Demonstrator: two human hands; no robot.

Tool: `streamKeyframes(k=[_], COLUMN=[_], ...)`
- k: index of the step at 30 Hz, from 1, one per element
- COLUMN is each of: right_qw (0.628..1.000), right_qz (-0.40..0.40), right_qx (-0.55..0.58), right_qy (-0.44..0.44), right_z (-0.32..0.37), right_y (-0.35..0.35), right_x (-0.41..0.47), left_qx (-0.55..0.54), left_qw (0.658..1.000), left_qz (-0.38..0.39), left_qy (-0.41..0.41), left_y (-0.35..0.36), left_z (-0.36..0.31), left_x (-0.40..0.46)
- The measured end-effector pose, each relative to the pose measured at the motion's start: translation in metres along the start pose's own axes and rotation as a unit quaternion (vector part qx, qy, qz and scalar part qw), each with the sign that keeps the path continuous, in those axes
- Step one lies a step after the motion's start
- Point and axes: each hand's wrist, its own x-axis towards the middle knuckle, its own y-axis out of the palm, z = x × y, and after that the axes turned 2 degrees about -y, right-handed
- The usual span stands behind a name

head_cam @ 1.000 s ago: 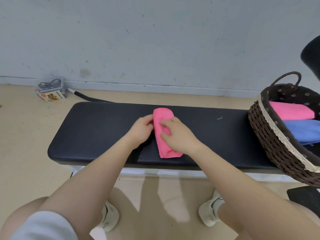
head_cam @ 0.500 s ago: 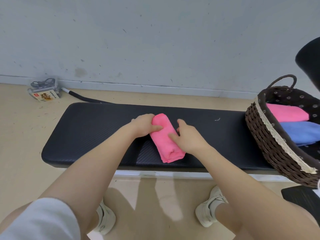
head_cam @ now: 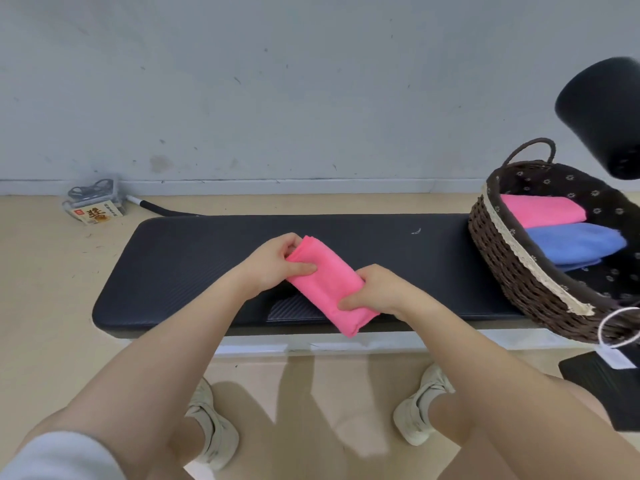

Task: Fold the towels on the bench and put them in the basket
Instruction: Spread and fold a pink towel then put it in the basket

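Pink folded towel [head_cam: 329, 289] at frame centre, both ends pinched: left hand [head_cam: 273, 263], right hand [head_cam: 374, 292], grip closed to preserve folds; basket [head_cam: 512, 271] at right.

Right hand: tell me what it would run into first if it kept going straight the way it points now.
The right hand points left across the bench, gripping the folded pink towel. Straight on, it would probably meet the left hand holding the towel's far end, though depth is uncertain.
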Motion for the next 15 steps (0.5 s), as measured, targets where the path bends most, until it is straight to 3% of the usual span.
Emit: streamKeyframes(k=[4, 8, 15], right_qw=[0.991, 0.973, 0.895], right_qz=[-0.040, -0.110, -0.265], right_qx=[0.131, 0.198, 0.350], right_qy=[-0.007, -0.033, -0.080], right_z=[-0.018, -0.032, -0.082], right_y=[-0.049, -0.103, -0.199], right_x=[-0.026, -0.053, -0.091], left_qx=[-0.065, -0.162, -0.209], left_qw=[0.998, 0.986, 0.966], left_qz=[-0.012, 0.034, 0.132], left_qy=[0.002, 0.016, 0.071], left_y=[0.015, 0.045, 0.114], left_z=[-0.031, -0.076, -0.167], left_x=[0.002, 0.016, 0.048])
